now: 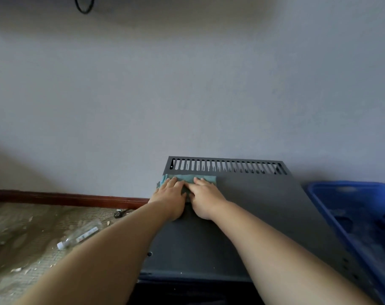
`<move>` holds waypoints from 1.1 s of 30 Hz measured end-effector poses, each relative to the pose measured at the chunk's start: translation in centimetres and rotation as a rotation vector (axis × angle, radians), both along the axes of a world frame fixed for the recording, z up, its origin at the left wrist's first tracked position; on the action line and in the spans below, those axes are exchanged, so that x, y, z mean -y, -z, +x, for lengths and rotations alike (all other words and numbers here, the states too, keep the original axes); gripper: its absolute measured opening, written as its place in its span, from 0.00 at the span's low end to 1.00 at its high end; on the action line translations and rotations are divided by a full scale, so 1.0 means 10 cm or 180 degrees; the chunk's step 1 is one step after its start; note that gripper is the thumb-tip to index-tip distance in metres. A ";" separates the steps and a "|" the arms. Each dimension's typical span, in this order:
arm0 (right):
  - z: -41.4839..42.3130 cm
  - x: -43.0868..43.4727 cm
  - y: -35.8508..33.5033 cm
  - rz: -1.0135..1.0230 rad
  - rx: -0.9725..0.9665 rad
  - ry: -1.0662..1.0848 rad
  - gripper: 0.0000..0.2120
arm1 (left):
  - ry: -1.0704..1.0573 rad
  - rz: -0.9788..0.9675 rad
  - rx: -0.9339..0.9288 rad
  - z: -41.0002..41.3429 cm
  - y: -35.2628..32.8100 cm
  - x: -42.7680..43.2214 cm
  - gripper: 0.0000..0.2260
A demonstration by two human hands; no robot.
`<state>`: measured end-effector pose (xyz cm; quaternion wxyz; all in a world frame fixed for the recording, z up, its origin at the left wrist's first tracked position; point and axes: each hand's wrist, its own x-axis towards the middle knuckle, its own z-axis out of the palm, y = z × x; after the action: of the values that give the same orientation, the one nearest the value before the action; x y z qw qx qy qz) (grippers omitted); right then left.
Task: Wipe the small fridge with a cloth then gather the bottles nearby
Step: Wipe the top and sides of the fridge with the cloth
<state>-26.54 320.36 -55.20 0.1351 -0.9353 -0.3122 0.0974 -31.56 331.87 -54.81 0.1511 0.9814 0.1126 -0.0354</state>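
The soft teal cloth (188,179) lies bunched on the back left corner of the dark grey metal small fridge (242,205), just before its slotted vent (226,166). It looks light and limp, apt to slide on the smooth top, so flat pressure suits it. The left grip (169,194) and right grip (206,199) press it side by side, fingers flat, clasping nothing. A clear plastic bottle (81,235) lies on the littered floor (22,227) to the left. A blue plastic basket (345,185) crowds the fridge's right.

Both hands — left hand (170,194), right hand (206,197) — press a teal cloth (188,180) flat on the dark fridge (248,208) top; a clear bottle (81,235) lies on the floor (22,234); blue basket (350,208) alongside.
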 end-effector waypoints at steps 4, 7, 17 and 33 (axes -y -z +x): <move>-0.40 0.16 -0.02 0.0119 -0.0003 0.0005 0.24 | 0.0008 0.0023 -0.0075 -0.36 -0.03 0.12 0.22; -0.70 0.27 -0.04 0.0137 0.0027 0.0004 0.24 | 0.0072 0.0030 -0.0116 -0.60 -0.06 0.20 0.22; -1.24 0.67 -0.07 0.0234 0.0079 -0.0022 0.22 | 0.0234 0.0157 -0.0056 -1.18 -0.12 0.52 0.24; -1.44 1.07 -0.15 0.0182 -0.0029 0.0231 0.22 | 0.0379 -0.0082 -0.0108 -1.36 -0.04 0.96 0.24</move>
<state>-40.90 309.70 -53.66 0.1666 -0.9413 -0.2801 0.0878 -45.20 322.24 -54.43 0.1594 0.9836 0.0560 -0.0624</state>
